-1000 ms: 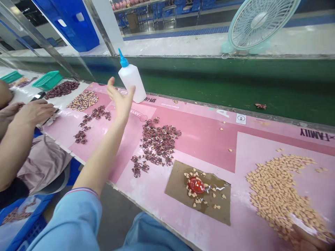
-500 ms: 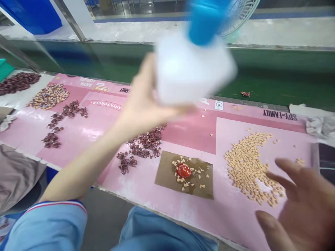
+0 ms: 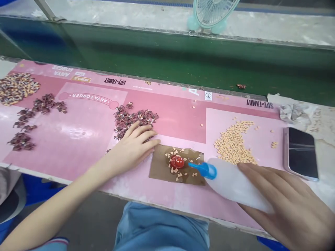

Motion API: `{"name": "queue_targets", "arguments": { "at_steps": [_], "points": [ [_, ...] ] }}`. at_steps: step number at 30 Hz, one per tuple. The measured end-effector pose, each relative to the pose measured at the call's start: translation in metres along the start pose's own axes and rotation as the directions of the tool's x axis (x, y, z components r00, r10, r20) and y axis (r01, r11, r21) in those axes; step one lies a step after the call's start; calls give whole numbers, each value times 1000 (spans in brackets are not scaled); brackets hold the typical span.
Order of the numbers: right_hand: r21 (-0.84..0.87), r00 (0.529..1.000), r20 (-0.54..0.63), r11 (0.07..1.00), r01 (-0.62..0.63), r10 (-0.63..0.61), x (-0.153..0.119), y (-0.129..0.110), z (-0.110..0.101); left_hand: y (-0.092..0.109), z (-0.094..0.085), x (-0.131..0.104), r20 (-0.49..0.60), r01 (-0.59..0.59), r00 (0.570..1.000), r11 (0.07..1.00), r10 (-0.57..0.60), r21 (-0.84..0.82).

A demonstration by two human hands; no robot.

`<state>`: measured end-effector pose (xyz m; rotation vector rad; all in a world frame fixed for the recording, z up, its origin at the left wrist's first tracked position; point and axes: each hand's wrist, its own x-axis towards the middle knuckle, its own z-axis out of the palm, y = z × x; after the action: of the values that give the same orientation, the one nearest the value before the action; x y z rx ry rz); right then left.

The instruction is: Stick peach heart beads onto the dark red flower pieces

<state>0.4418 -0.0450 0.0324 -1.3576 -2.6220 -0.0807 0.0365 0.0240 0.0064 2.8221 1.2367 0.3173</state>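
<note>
My right hand [image 3: 290,198] grips a white squeeze bottle [image 3: 230,181], tipped on its side with its blue nozzle [image 3: 206,169] pointing left. The nozzle's tip is just right of a glossy red blob [image 3: 177,161] on a brown sheet [image 3: 159,169]. Small tan pieces [image 3: 178,178] and a wet sheen surround the blob. My left hand [image 3: 136,148] lies palm down with fingers stretched out, between the sheet's left edge and a heap of small dark reddish-brown figures [image 3: 124,118]. Its fingers partly cover that heap. Whether liquid leaves the nozzle, I cannot tell.
A pile of tan pieces [image 3: 232,141] lies behind the bottle. A phone [image 3: 302,153] and crumpled tissue [image 3: 298,113] are at the right. More dark figures [image 3: 22,141] and a mixed-colour pile [image 3: 18,89] are at the left. A fan [image 3: 213,14] stands on the ledge beyond.
The white bottle has passed from my raised left hand to my right hand and come down, tipped, beside the red blob. My left hand has lowered to the table.
</note>
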Motion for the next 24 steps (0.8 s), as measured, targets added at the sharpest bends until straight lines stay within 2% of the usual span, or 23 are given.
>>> {"name": "queue_targets", "arguments": {
  "at_steps": [2,5,9,13,20,24],
  "points": [
    [-121,993,67,987,107,-99,4,-2,-5,-2,11,-15,-18,-28,999,999,29,29],
    [-249,987,83,957,151,-135,14,-7,-11,-1,18,-25,-68,-13,998,1000,14,15],
    [-291,986,79,942,166,-149,26,-10,-16,-2,22,-26,-153,51,987,999,-50,1],
    [-328,980,97,924,195,-172,34,-12,-23,-3,26,-26,-214,64,975,998,-57,23],
    [-343,974,86,911,228,-212,41,-16,-32,-7,28,-31,-222,117,967,993,-121,-29],
    [-351,955,137,889,295,-264,44,-15,-39,-6,27,-31,-203,137,969,990,-143,-46]
  ]
}}
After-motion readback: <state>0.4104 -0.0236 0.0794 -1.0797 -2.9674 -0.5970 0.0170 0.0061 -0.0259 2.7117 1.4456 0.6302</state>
